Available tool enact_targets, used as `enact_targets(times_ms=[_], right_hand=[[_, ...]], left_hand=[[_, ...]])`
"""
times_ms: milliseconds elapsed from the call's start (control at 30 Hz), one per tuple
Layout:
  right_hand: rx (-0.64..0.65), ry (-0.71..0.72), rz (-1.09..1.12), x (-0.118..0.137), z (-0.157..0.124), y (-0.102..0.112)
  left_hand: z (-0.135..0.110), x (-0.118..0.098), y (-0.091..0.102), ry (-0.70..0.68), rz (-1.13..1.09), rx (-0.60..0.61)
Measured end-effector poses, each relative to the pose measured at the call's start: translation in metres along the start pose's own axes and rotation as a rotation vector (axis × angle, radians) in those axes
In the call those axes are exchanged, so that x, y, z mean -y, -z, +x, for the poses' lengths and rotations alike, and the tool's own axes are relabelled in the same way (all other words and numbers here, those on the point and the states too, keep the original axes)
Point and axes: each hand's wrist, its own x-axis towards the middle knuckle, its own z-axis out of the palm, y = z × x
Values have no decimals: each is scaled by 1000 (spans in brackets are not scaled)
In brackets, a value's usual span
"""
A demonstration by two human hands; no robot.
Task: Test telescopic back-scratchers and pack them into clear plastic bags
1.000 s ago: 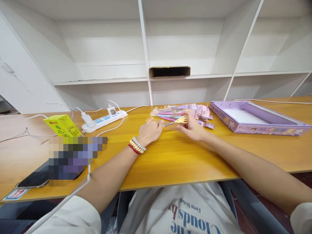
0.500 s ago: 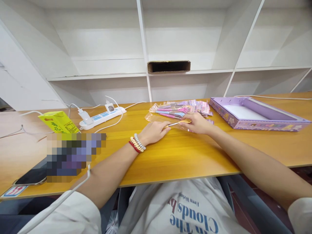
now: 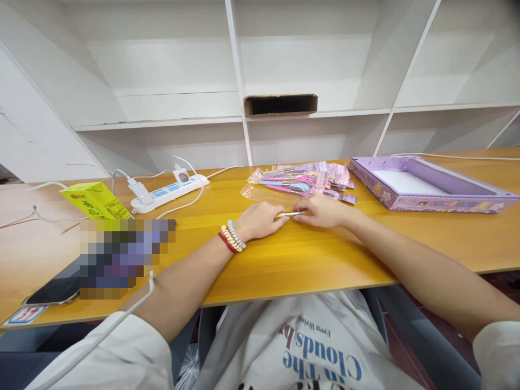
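My left hand (image 3: 262, 219), with bead bracelets on the wrist, rests on the wooden table (image 3: 309, 254) and pinches one end of a thin metal-shafted tool (image 3: 289, 214). My right hand (image 3: 320, 210) closes over the tool's other end, hiding its yellow head. Just behind both hands lies a pile of clear packets with pink, blue and purple tools (image 3: 303, 181).
A purple shallow box (image 3: 426, 189) sits at the right. At the left are a white power strip (image 3: 168, 192) with cables, a yellow drink carton (image 3: 95, 200), a blurred patch and a dark phone (image 3: 51, 292). White shelving (image 3: 244, 81) stands behind.
Both hands drew the tool back from the packet pile toward me. The right hand has closed over its yellow head, which showed a second ago.
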Motion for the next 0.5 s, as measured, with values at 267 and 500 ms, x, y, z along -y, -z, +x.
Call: enact_targets(times_ms=[267, 500], right_hand=[[44, 15, -117, 8, -1, -4], [-20, 48, -83, 8, 1, -6]], left_hand=[[1, -14, 0, -64, 7, -78], [4, -14, 0, -49, 58, -141]])
